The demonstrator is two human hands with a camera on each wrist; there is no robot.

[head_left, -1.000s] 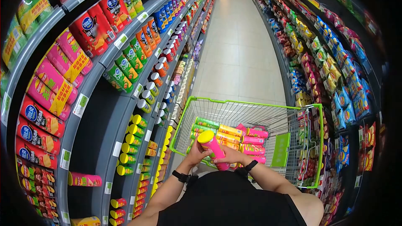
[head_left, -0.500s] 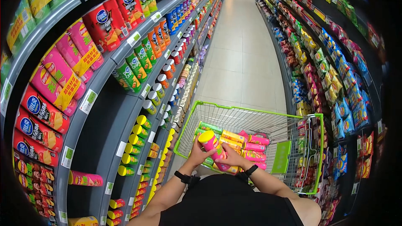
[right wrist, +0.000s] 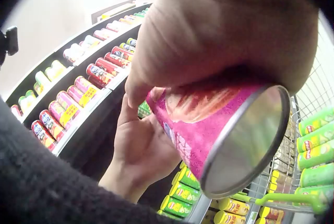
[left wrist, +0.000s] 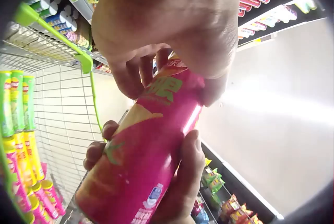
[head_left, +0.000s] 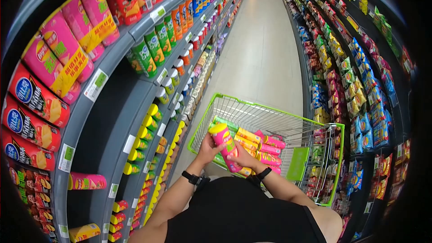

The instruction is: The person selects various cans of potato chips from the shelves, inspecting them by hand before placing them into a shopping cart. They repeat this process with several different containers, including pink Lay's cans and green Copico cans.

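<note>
A pink Lay's chip can (head_left: pixel 226 147) with a yellow lid is held in both hands, over the near left side of the shopping cart (head_left: pixel 270 108). My left hand (head_left: pixel 207 150) grips it near the lid, fingers curled round the tube. Lower on the can, my right hand (head_left: pixel 243 156) wraps the other side. In the left wrist view the printed label of the can (left wrist: pixel 148 148) shows between both hands. Its bare metal bottom (right wrist: pixel 248 145) faces the right wrist camera. Inside the cart lie green cans (head_left: pixel 225 124), yellow cans (head_left: pixel 246 137) and pink cans (head_left: pixel 271 149), several of each.
Shelves (head_left: pixel 135 58) of chip cans run along the left, with one pink can (head_left: pixel 87 181) lying on a lower level. Bagged snacks (head_left: pixel 355 94) line the right side. The tiled aisle floor (head_left: pixel 256 49) stretches ahead between them. A green panel (head_left: pixel 297 164) hangs on the cart's near end.
Both hands keep hold of the pink can, which has turned so its logo shows more fully. The head view has shifted, and the shelves and cart sit at a different angle.
</note>
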